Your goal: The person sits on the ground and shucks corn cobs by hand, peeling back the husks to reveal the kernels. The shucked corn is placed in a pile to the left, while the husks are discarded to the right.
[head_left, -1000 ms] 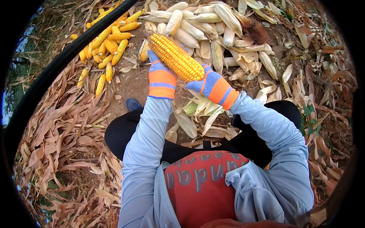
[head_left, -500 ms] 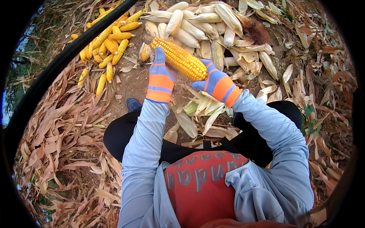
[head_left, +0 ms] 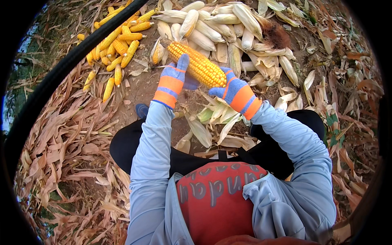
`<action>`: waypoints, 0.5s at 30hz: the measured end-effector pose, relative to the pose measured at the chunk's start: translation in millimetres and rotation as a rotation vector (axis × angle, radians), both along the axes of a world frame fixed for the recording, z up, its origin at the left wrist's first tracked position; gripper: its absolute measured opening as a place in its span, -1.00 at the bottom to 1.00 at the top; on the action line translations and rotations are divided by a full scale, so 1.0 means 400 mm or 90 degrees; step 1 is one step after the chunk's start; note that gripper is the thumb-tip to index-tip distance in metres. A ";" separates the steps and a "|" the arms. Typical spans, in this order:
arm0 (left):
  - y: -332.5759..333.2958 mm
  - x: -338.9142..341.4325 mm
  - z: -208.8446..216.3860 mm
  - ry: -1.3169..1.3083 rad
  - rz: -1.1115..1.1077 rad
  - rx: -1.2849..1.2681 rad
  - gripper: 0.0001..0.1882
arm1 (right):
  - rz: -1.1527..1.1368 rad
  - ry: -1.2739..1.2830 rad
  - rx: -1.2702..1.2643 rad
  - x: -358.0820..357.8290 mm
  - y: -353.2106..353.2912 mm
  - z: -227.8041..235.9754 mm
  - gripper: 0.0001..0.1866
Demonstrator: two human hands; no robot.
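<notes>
A bare yellow ear of corn (head_left: 198,65) is held up in front of me, slanting from upper left to lower right. My right hand (head_left: 234,90), in a blue and orange knit glove, grips its lower right end, thumb on the near side. The matching glove covers my left hand (head_left: 174,79). Its thumb lies against the ear's near side, and its fingers show partly beneath, in a loose hold. Just beyond my left hand, a partly husked ear (head_left: 157,52) lies on the soil.
Husked yellow ears (head_left: 120,47) are heaped at far left. Pale unhusked ears (head_left: 204,30) are piled at the back. Loose husks (head_left: 218,112) lie before my folded legs, and dry leaves (head_left: 69,151) cover the ground around. A dark cable (head_left: 61,77) crosses the left side.
My left hand has shifted down and left along the ear, and more of its fingers show underneath. The ear and my right hand have moved slightly right and down.
</notes>
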State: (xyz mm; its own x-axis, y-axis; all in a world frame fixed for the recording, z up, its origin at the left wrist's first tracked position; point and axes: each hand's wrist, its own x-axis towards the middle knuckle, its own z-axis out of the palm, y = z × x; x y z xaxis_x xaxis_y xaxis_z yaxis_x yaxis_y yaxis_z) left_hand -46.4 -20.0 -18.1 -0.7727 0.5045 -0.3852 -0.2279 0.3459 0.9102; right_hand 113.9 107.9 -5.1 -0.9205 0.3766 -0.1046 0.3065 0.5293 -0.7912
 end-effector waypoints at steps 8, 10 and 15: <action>-0.006 0.011 -0.009 -0.143 0.061 0.183 -0.41 | 0.007 -0.059 0.050 -0.008 -0.007 0.043 -0.29; -0.019 -0.003 -0.031 -0.168 0.054 0.206 -0.46 | 0.006 -0.027 0.066 -0.008 -0.016 0.041 -0.35; -0.004 0.036 0.039 -0.158 0.066 0.164 -0.63 | -0.009 0.000 0.037 -0.009 -0.002 0.009 -0.39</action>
